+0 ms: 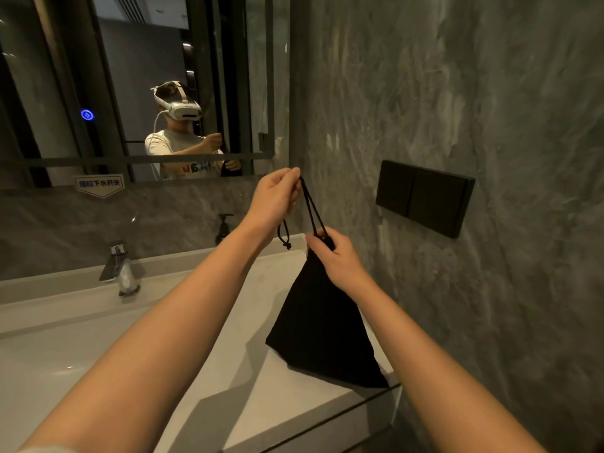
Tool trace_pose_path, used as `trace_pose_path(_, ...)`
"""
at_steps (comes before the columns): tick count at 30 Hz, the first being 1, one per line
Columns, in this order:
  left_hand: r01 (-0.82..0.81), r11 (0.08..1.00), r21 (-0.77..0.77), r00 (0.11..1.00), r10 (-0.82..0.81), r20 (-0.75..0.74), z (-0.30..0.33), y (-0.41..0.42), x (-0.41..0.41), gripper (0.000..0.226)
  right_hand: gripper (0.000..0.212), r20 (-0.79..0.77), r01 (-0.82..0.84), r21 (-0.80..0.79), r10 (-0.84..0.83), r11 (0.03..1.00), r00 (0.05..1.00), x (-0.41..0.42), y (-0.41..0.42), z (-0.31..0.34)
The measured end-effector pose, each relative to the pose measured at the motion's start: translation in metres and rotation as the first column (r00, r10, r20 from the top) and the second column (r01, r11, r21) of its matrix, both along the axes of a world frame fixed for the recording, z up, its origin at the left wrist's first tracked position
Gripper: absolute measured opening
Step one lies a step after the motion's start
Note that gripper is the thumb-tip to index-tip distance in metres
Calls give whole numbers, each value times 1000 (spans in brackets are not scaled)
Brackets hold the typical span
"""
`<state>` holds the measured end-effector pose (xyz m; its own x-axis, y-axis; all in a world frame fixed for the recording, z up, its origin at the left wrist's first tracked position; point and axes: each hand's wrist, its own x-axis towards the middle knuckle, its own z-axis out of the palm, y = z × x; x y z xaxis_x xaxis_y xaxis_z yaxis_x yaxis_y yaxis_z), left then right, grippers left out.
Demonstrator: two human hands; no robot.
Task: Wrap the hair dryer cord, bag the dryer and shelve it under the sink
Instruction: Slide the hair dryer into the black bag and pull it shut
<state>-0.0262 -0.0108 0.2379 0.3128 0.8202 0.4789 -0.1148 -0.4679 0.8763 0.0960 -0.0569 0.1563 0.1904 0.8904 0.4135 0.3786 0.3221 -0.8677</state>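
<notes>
A black drawstring bag (322,325) stands bulging on the right end of the white sink counter (202,354). My right hand (336,256) grips the bag's gathered neck. My left hand (277,197) is raised above it and pinches the black drawstring (312,207), which runs taut down to the neck. A knotted end of the string hangs below my left wrist. The hair dryer and its cord are hidden; I cannot see inside the bag.
A chrome faucet (121,269) stands at the left over the basin. A dark soap pump bottle (224,228) sits by the back wall. A black wall panel (425,197) juts from the grey wall on the right. A mirror (130,76) hangs behind.
</notes>
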Motion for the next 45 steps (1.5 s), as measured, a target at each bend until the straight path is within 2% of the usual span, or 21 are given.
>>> trace_pose_path(4, -62, 998, 7, 990, 63, -123, -3, 5, -10, 35, 31, -95, 45, 33, -42, 998, 995, 0, 3, 5)
trace_pose_path(8, -60, 996, -68, 942, 34, -334, -16, 5, -21, 30, 28, -245, 99, 2, -95, 995, 965, 2, 4, 14)
trace_pose_path(9, -67, 993, -92, 924, 27, -382, -21, 2, -24, 34, 29, -289, 92, -6, -89, 996, 953, 1, 3, 17)
trace_pose_path(10, -75, 991, -115, 907, 20, -420, -27, 0, -26, 47, 29, -312, 85, -11, -84, 996, 946, 1, 3, 19)
trace_pose_path(13, -20, 977, -213, 859, -92, -503, -51, -8, -37, 108, 26, -299, 91, 10, -83, 996, 951, -4, -1, 25)
trace_pose_path(15, 78, 963, -258, 820, -209, -533, -70, -13, -43, 123, 27, -282, 74, 47, -58, 996, 958, -8, -4, 28)
trace_pose_path(16, 112, 959, -259, 796, -243, -554, -79, -16, -44, 122, 27, -242, 57, 68, -39, 996, 969, -12, -6, 29)
trace_pose_path(18, 168, 950, -262, 779, -291, -555, -92, -23, -43, 104, 27, -149, 2, 114, 15, 994, 989, -20, -6, 28)
trace_pose_path(20, 209, 935, -285, 796, -332, -505, -98, -31, -41, 80, 27, -101, -50, 139, 64, 989, 993, -26, -6, 27)
trace_pose_path(22, 226, 930, -289, 822, -341, -456, -100, -35, -42, 70, 27, -92, -58, 141, 72, 988, 993, -29, -7, 26)
trace_pose_path(25, 249, 947, -204, 842, -316, -437, -106, -41, -44, 76, 30, -150, -45, 131, 65, 990, 987, -29, -9, 25)
trace_pose_path(27, 245, 963, -117, 859, -271, -434, -111, -46, -42, 81, 33, -270, -31, 95, 56, 995, 961, -32, -11, 25)
trace_pose_path(29, 232, 969, -84, 877, -246, -413, -113, -47, -42, 75, 31, -356, -14, 62, 35, 998, 934, -34, -12, 26)
trace_pose_path(30, 232, 970, -77, 880, -243, -407, -114, -45, -44, 72, 29, -346, 1, 54, 18, 999, 938, -34, -12, 26)
trace_pose_path(33, 247, 965, -89, 870, -261, -417, -115, -37, -53, 67, 27, -160, 19, 62, -9, 998, 987, -30, -18, 29)
trace_pose_path(36, 288, 951, -111, 842, -306, -443, -116, -29, -64, 67, 30, 215, 71, 44, -79, 997, 973, -23, -26, 36)
trace_pose_path(38, 319, 939, -127, 810, -340, -478, -116, -23, -70, 66, 41, 533, 228, 80, -235, 970, 813, -19, -32, 40)
trace_pose_path(39, 331, 933, -139, 789, -355, -501, -116, -20, -72, 66, 46, 630, 289, 137, -308, 948, 713, -18, -35, 41)
trace_pose_path(40, 342, 928, -145, 768, -365, -526, -116, -17, -74, 66, 49, 676, 299, 176, -336, 938, 656, -17, -38, 43)
trace_pose_path(43, 378, 911, -163, 707, -398, -585, -116, -12, -76, 60, 61, 762, 130, 108, -166, 986, 626, -19, -45, 39)
trace_pose_path(45, 411, 896, -171, 652, -420, -631, -114, -11, -77, 55, 76, 862, 59, -29, -5, 998, 507, -21, -48, 33)
